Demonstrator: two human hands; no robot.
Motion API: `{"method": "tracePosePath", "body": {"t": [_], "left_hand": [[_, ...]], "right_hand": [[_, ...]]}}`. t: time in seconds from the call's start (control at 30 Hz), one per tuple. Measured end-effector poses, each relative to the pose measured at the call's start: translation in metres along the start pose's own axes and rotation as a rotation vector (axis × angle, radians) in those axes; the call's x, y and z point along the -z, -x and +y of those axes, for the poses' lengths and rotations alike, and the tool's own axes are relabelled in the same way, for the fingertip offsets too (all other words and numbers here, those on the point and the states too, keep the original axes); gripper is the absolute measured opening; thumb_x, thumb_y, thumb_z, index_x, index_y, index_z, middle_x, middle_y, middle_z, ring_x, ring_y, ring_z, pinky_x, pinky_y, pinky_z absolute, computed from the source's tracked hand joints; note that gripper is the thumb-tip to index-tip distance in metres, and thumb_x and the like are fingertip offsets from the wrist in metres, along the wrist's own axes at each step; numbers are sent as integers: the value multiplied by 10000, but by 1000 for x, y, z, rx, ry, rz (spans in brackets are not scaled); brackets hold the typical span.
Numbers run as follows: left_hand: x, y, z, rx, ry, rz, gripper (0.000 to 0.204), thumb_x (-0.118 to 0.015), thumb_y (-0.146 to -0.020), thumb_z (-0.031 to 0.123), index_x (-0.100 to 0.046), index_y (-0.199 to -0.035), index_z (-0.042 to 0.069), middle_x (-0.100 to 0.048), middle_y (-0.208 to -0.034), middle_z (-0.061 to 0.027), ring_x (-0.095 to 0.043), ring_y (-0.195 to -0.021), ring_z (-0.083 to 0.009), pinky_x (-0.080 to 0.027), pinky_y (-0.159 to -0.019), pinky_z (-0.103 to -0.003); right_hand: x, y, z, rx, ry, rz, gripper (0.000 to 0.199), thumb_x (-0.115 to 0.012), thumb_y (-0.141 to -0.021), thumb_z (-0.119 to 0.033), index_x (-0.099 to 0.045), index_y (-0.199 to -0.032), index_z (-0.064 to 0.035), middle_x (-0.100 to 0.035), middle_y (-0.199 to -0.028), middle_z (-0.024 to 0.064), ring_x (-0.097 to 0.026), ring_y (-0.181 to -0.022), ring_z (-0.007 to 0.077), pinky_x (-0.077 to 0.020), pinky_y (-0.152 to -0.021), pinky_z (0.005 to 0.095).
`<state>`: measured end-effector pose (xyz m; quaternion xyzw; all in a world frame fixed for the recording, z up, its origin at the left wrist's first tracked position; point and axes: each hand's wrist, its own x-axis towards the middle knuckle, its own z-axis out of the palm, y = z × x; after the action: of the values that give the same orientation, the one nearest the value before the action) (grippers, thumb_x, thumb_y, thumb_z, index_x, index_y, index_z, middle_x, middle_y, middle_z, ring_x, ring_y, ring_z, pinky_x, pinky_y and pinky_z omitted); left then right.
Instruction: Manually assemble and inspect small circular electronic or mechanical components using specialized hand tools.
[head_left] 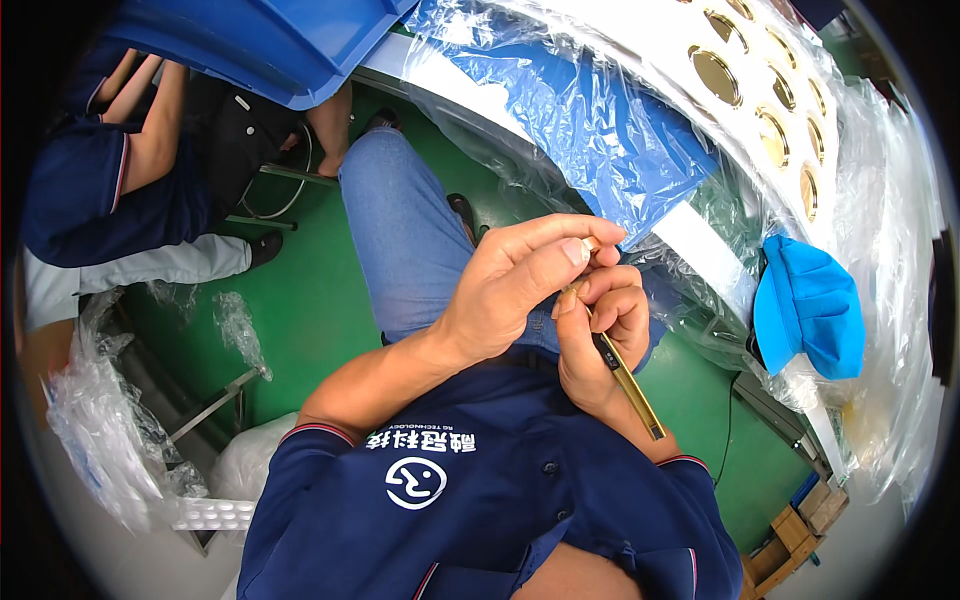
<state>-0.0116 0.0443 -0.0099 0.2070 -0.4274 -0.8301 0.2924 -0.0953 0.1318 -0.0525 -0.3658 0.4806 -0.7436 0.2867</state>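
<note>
My two hands meet in front of my lap. My right hand (607, 318) is closed around a slim yellow-gold utility knife (636, 396) with a black slider; its rear end sticks out below the fist toward my forearm. The knife's front end is hidden by my fingers. Just above it, my left hand (508, 285) pinches a small copper-coloured piece (592, 243) between thumb and fingers. Most of that piece is covered, so its kind does not show. The fingertips of both hands are close together, near the blue plastic sheet on the table's edge.
Round gold-coloured lids (715, 78) lie in rows on a white sheet at the upper right. Clear film hangs over the table edge (700, 245). A bright blue cap (808, 308) rests there. At the upper left are a blue bin (270, 45) and a seated co-worker (90, 190).
</note>
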Motion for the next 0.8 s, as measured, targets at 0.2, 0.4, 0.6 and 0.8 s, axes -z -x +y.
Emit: {"method": "tracePosePath", "body": {"t": [0.2, 0.4, 0.6, 0.8], "left_hand": [[1, 0, 0, 1, 6, 4, 455, -422, -885, 262, -499, -1148, -101, -580, -1033, -202, -557, -989, -223, -409, -907, -329], [1, 0, 0, 35, 0, 18, 406, -418, -874, 194, -511, -1132, -106, -585, -1024, -195, -557, -985, -221, -410, -907, -330], [1, 0, 0, 61, 18, 28, 399, -421, -875, 192, -519, -1122, -107, -588, -1018, -192, -558, -985, -218, -407, -910, -330], [3, 1, -2, 90, 4, 44, 392, -414, -878, 183, -520, -1119, -107, -588, -1017, -188, -560, -978, -216, -410, -905, -329]], "right_hand": [[2, -1, 4, 14, 74, -28, 277, -564, -741, 130, -368, -718, -65, -457, -861, 78, -418, -664, 80, -380, -590, 208], [3, 0, 8, 69, 140, -33, 290, -569, -729, 138, -365, -680, -62, -468, -854, 98, -444, -667, 99, -405, -583, 220], [0, -1, 4, 25, 56, -39, 304, -558, -745, 133, -342, -661, -65, -450, -849, 101, -509, -670, 118, -453, -599, 238], [2, 0, 4, -29, 18, -59, 312, -551, -766, 123, -329, -665, -71, -433, -841, 96, -527, -672, 124, -472, -616, 251]]}}
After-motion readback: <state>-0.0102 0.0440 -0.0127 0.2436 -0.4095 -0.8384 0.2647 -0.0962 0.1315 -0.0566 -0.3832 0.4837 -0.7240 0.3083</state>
